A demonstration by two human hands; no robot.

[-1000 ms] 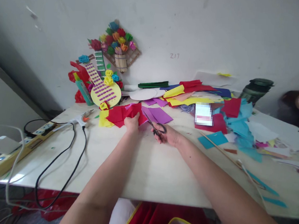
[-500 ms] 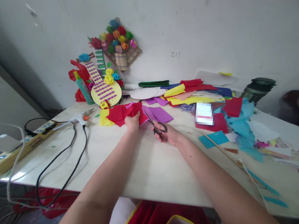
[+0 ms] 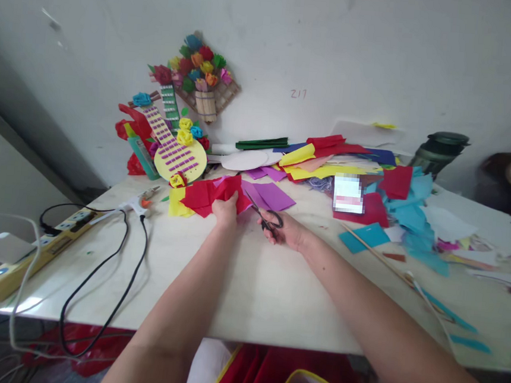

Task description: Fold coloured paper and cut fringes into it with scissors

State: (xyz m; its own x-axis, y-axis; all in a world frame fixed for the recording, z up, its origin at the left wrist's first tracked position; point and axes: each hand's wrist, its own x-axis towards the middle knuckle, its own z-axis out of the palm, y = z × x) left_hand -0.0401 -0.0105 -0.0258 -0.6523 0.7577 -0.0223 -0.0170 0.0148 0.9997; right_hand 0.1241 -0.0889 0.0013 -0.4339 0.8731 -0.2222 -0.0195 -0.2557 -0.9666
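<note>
My left hand [image 3: 226,209] is closed on a piece of red paper [image 3: 200,196], the thumb lying on top of it. In my right hand [image 3: 284,231] is a pair of scissors [image 3: 273,219] with dark handles. Their blades point up and left, at the right edge of the red paper; whether they are cutting cannot be made out. Purple paper [image 3: 273,196] lies behind the blades, and yellow paper [image 3: 180,201] shows under the red paper's left end.
At the left are a glue gun [image 3: 137,203] with a black cord and a power strip [image 3: 35,256]. Paper-flower crafts [image 3: 180,158] and a glue bottle [image 3: 141,155] stand behind. A lit phone [image 3: 348,193], a wooden stick [image 3: 377,254], paper scraps and a dark green bottle [image 3: 440,153] are at the right.
Almost nothing differs. The whole view has shifted very slightly; both hands keep their hold on the red paper and the scissors.
</note>
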